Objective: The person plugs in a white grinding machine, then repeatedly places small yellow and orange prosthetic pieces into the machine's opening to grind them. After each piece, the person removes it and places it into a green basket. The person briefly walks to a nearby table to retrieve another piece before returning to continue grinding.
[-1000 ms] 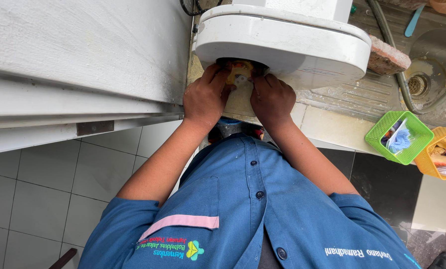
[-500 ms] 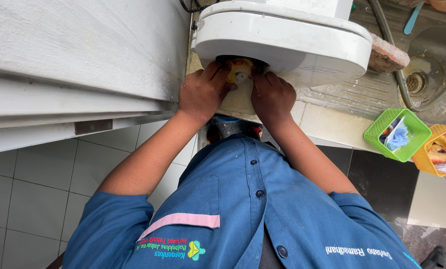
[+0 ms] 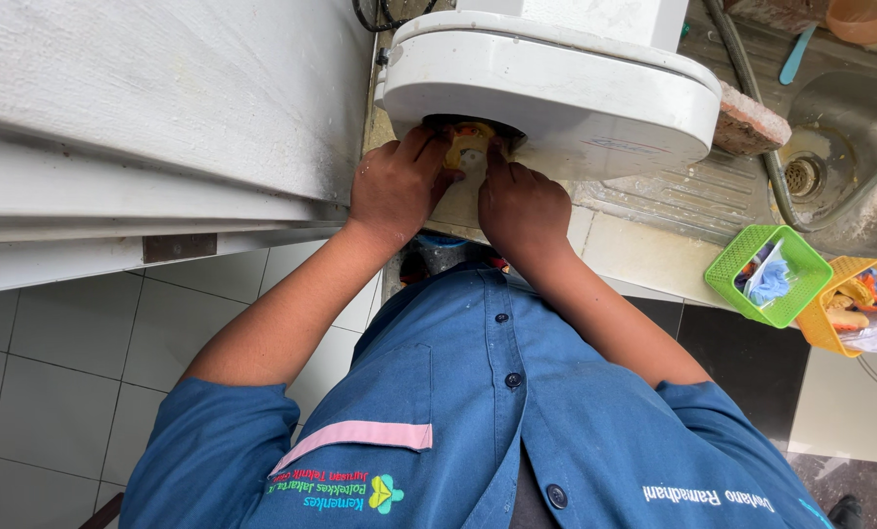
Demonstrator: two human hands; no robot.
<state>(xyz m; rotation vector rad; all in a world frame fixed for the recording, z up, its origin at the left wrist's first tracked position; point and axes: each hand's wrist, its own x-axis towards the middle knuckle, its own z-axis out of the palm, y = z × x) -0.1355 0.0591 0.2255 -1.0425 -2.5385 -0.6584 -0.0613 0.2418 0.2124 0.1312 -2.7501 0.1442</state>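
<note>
At the far left a white cabinet door [image 3: 164,108] is seen edge-on above pale floor tiles [image 3: 56,392]. Next to it, the left hand [image 3: 396,186] is raised to the underside of a white plastic appliance [image 3: 556,83], its fingers curled around a small yellow fitting [image 3: 466,145] that sits in a dark round recess in the appliance's base. The fitting is pinched from the left side by these fingers. Just to the right, the right hand [image 3: 520,208] is pressed against the same fitting from the other side, fingertips bent onto it, so the part is gripped between both hands; how tightly cannot be told.

The yellow fitting is judged to be a light, stiff plastic piece, small enough that only fingertips find room on it, and probably slippery if wet. Hold is best taken on its outer rim, from opposite sides, as is done here. The appliance body is judged bulky and heavier, and it rests on the edge of a stained counter [image 3: 634,250].

Further right, a brick [image 3: 752,122] lies against the appliance, then a steel sink [image 3: 850,147] with a hose [image 3: 752,108] running into it. At the far right, a green basket [image 3: 742,266] and a yellow basket [image 3: 819,325] stand side by side, holding small packets.
</note>
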